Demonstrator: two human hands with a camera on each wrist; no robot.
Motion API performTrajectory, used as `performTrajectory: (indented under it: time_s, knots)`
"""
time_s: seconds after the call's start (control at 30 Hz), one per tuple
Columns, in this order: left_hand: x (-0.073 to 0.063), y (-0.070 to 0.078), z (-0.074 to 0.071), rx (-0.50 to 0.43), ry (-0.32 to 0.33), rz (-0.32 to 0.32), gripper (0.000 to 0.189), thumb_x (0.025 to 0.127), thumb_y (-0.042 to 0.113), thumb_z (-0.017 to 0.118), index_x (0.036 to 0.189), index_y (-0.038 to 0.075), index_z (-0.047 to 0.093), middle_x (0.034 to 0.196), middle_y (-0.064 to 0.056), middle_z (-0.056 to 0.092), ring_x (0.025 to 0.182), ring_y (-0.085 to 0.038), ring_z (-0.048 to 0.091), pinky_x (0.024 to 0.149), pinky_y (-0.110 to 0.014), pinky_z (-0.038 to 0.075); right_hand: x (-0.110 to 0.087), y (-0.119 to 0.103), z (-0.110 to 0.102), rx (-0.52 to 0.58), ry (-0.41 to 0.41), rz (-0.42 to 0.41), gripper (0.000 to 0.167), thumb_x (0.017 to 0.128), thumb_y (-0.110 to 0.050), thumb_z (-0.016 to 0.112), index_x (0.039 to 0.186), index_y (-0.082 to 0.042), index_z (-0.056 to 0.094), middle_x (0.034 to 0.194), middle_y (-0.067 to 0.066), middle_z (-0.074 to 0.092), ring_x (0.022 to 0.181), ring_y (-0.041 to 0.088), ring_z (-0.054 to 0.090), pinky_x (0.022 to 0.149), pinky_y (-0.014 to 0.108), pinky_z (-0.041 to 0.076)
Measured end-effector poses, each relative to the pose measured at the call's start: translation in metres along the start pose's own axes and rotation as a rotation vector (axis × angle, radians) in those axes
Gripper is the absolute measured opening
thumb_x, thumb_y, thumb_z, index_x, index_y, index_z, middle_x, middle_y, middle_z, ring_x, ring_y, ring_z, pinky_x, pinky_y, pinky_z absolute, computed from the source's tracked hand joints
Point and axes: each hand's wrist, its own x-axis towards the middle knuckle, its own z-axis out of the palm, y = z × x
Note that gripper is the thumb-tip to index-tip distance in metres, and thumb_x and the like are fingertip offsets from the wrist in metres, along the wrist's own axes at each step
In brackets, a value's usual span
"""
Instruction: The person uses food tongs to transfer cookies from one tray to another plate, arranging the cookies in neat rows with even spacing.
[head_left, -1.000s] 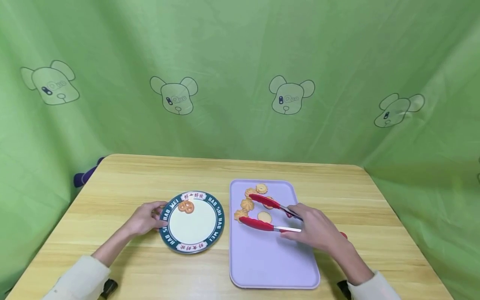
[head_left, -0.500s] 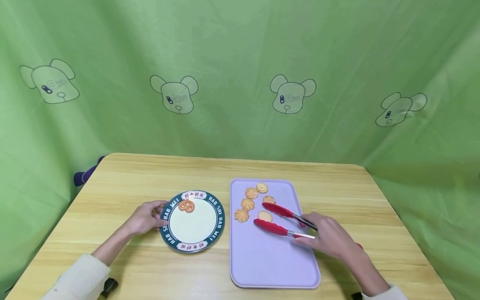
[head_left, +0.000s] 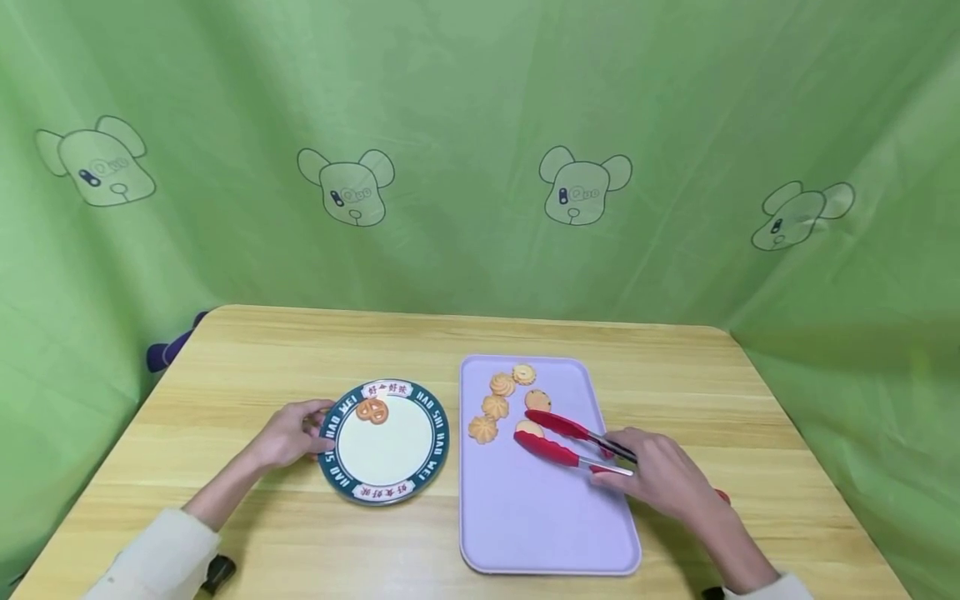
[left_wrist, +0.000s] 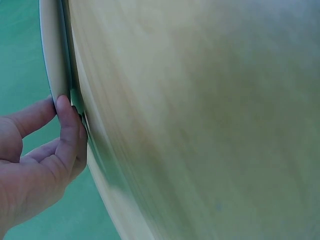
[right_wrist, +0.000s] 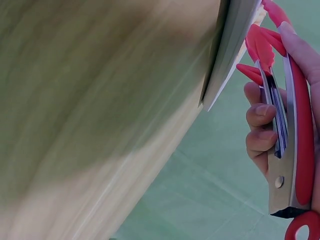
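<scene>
Left hand [head_left: 287, 435]: plate [head_left: 385, 442] is pinched at its rim between thumb and curled fingers; only a narrow gap, filled by the rim, is left between them. A pretzel-shaped cookie [head_left: 372, 411] is carried on the plate, near the far rim.

Right hand [head_left: 656, 468]: red-tipped tongs [head_left: 546, 448] are gripped, with the fingers curled round one arm and the thumb laid along the other. The tongs are held partly spread over the lilac tray [head_left: 551, 521]. A plain round cookie [head_left: 529, 427] is seen between the red tips, partly covered by them; whether it is touched cannot be told. A dotted cookie [head_left: 537, 401] is seen just beyond the tips.

Three swirled cookies [head_left: 495, 407] are lined up along the tray's plate side, with a ring-shaped cookie [head_left: 524, 374] set at the far end. Plate and tray are placed apart on the wood-grain tabletop [head_left: 300, 533].
</scene>
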Motion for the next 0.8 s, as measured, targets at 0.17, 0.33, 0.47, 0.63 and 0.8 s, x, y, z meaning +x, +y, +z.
performTrajectory:
  time_s: [0.17,0.33,0.47,0.63,0.8]
  knots:
    - [0.0,0.001,0.0,0.005,-0.001,-0.006,0.067,0.076,-0.002,0.072,0.136,-0.008,0.043,0.108,-0.021,0.054,0.082,-0.021,0.056,0.061,-0.028,0.059,0.0,-0.001,-0.001,-0.008,0.012,-0.005,0.059,0.066,-0.048,0.081,0.108,-0.007,0.07,0.089,0.0,0.069,0.071,0.011,0.052,0.059,0.024,0.044]
    - [-0.001,0.001,0.0,0.009,-0.003,-0.003,0.067,0.076,-0.001,0.072,0.136,-0.008,0.043,0.108,-0.021,0.055,0.083,-0.021,0.056,0.061,-0.028,0.059,0.004,-0.003,-0.004,-0.021,0.017,-0.004,0.058,0.066,-0.046,0.081,0.108,-0.008,0.07,0.085,-0.001,0.067,0.068,0.01,0.049,0.058,0.023,0.042]
    - [0.0,0.001,-0.001,0.016,-0.001,0.002,0.067,0.076,0.0,0.072,0.135,-0.008,0.043,0.108,-0.021,0.054,0.083,-0.021,0.056,0.061,-0.028,0.059,0.011,-0.008,-0.007,-0.028,0.023,-0.024,0.056,0.067,-0.047,0.081,0.107,-0.01,0.071,0.082,-0.002,0.065,0.066,0.01,0.046,0.056,0.021,0.038]
    - [0.0,0.001,-0.001,0.012,-0.003,0.002,0.067,0.075,0.0,0.073,0.135,-0.008,0.043,0.108,-0.021,0.054,0.082,-0.02,0.056,0.06,-0.028,0.059,0.022,-0.019,-0.009,-0.04,0.027,-0.061,0.056,0.067,-0.048,0.08,0.108,-0.011,0.07,0.079,-0.002,0.062,0.064,0.01,0.043,0.054,0.02,0.033]
    - [0.0,0.002,0.0,0.007,-0.005,-0.006,0.067,0.076,0.0,0.072,0.136,-0.008,0.043,0.108,-0.02,0.054,0.082,-0.02,0.056,0.061,-0.028,0.059,0.038,-0.034,-0.006,-0.031,0.043,-0.113,0.059,0.068,-0.047,0.08,0.11,-0.007,0.069,0.095,0.005,0.07,0.074,0.013,0.057,0.064,0.03,0.053]
